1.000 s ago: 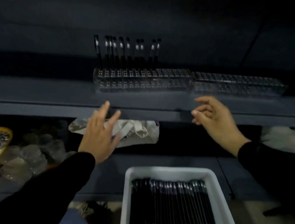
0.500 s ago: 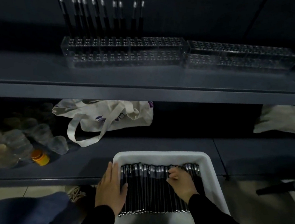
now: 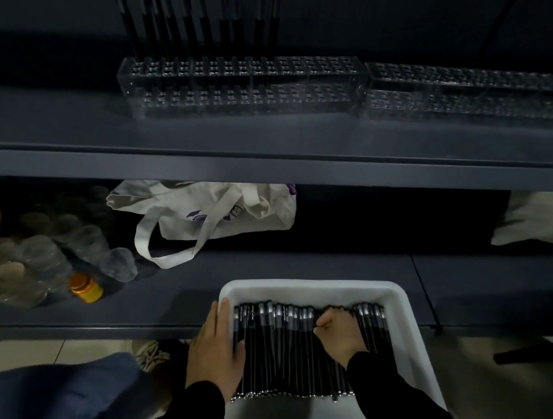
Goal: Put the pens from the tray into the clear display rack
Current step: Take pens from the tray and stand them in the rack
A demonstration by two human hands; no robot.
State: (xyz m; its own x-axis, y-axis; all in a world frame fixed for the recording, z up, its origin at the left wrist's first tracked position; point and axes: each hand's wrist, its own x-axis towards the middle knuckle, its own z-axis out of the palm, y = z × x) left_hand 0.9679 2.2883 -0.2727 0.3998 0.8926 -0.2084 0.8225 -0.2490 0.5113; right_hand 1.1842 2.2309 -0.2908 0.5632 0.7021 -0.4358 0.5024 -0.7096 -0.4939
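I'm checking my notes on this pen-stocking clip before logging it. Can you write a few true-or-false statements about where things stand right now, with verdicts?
1. Both hands are at the white tray. True: left hand on its left wall, right hand on the pens.
2. The left clear rack holds no pens. False: several stand upright at its left end.
3. The right clear rack is empty. True.
4. The tote bag lies on the upper shelf. False: it lies on the lower one.

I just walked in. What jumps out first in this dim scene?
The white tray at bottom centre, packed with black pens, with both hands in it: the left hand flat at its edge, the right hand curled over the pens. On the shelf above, more pens stand in a clear rack.
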